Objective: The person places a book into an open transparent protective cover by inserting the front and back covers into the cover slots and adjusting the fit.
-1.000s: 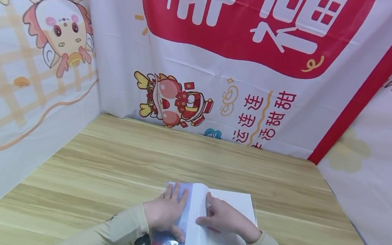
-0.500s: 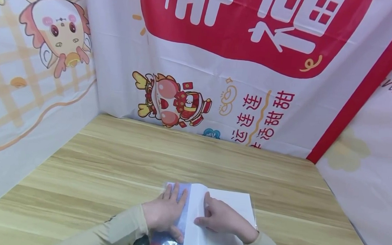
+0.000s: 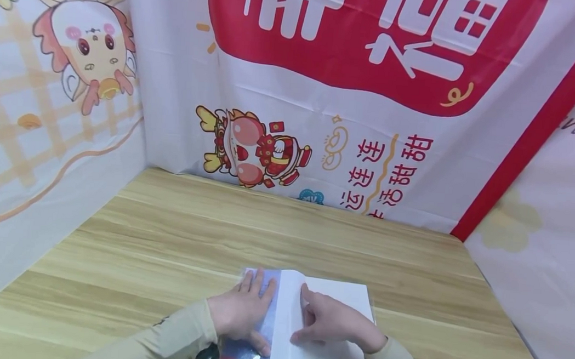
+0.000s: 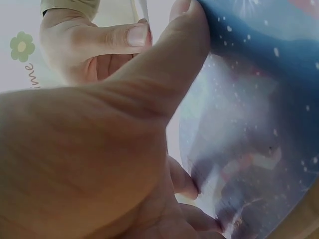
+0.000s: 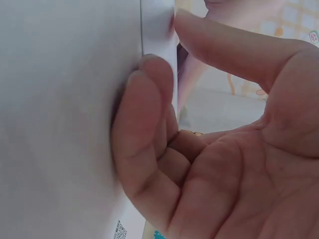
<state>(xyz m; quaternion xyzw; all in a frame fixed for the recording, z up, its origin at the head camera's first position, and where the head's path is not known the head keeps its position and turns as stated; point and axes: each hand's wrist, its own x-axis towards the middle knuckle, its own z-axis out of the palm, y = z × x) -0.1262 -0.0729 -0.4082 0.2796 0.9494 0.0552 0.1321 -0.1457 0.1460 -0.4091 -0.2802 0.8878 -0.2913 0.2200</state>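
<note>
The left hand (image 3: 241,313) lies, fingers spread, on the glossy blue-and-white paper booklet (image 3: 343,297) upon the pale wood-grain table (image 3: 165,243); the right hand (image 3: 332,318), half bent, thumb and forefinger apart, touches its white flap (image 3: 286,311).

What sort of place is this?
Probably a small curtained work booth: a pale-brown wood-grain tabletop meets a red-and-white printed fabric banner at the back, and a white-and-orange checked cartoon cloth hangs at left.

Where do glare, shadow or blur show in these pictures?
Head: glare on the blue cover near the bottom edge; left wrist: the left hand is dim and shadowed; right wrist: the paper looks grey, darkening beside the right hand.
</note>
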